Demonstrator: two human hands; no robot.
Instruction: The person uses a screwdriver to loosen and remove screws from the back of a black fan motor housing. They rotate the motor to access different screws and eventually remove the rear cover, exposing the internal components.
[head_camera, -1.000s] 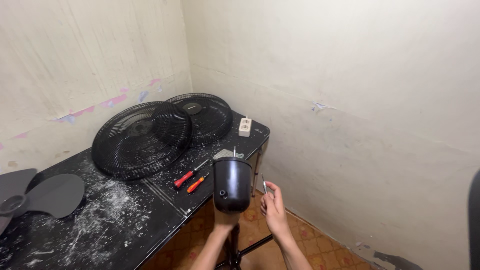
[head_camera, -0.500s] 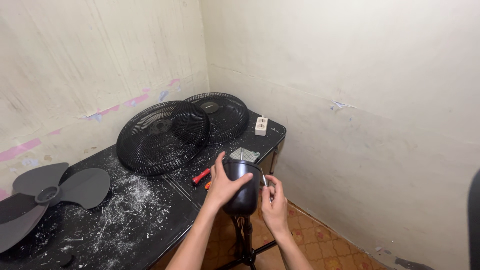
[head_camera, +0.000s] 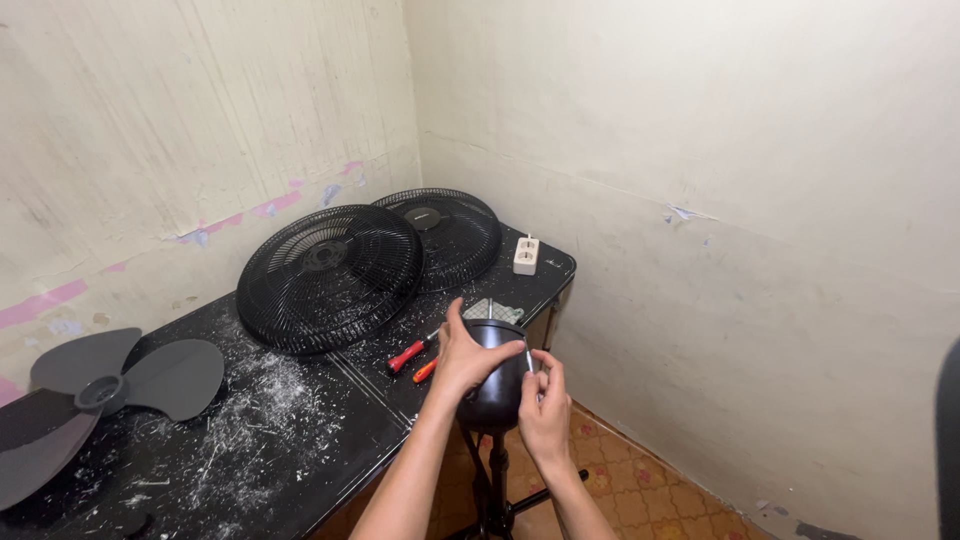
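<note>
Two black fan grilles (head_camera: 330, 275) lean on the wall, w/ one grey blade (head_camera: 100, 385) and two red screwdrivers (head_camera: 412, 360) on the table (head_camera: 300, 440). Left hand (head_camera: 465, 355) cups the black motor housing (head_camera: 497, 380) atop its stand beside the table edge; right hand (head_camera: 545, 405) pinches a thin metal pin at its side.

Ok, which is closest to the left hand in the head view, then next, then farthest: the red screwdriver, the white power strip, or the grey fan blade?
From the left hand:
1. Red screwdriver, just left of it on the table.
2. White power strip, behind it at the table's far corner.
3. Grey fan blade, far left.
</note>
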